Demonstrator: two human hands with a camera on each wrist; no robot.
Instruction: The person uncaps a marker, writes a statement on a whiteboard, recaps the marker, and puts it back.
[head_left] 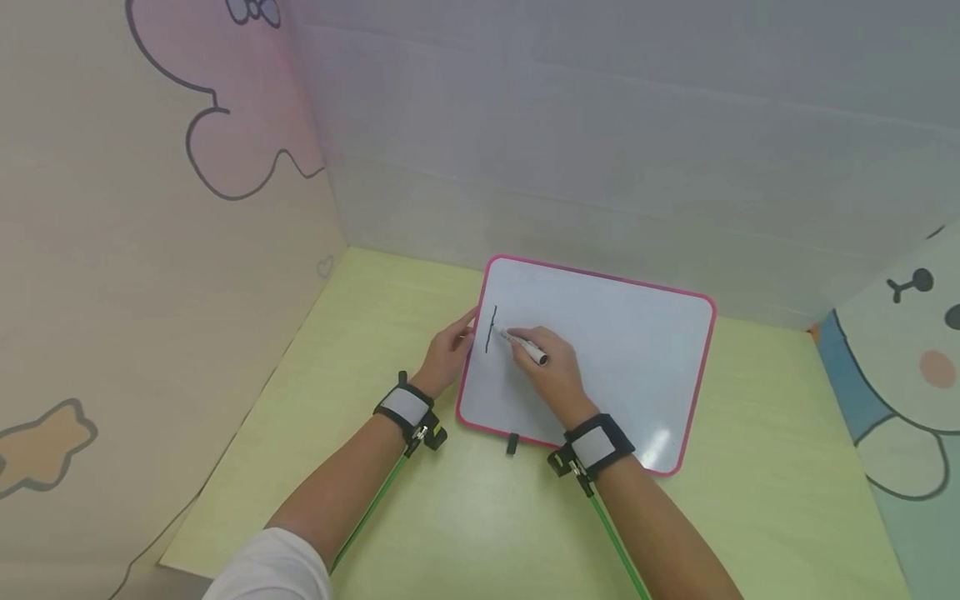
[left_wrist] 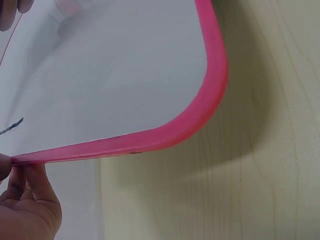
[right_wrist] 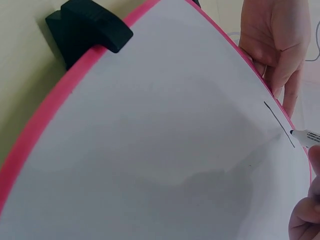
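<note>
A whiteboard [head_left: 637,350] with a pink rim lies at a slant on the table in the head view. My left hand [head_left: 446,357] pinches its left rim; in the left wrist view the fingers [left_wrist: 37,185] bend beneath the edge. My right hand [head_left: 555,371] grips a white marker [head_left: 536,352] over the board's left part. One dark, nearly straight line [head_left: 490,333] runs along that side. In the right wrist view the marker's black tip sits right at the line [right_wrist: 279,124].
A black clip-like piece [right_wrist: 90,27] sits on the board's near rim. The pale yellow table [head_left: 780,467] meets a plain wall [head_left: 600,167] behind and a cartoon-printed wall [head_left: 150,275] at left. Each wrist wears a strapped camera with a green cable.
</note>
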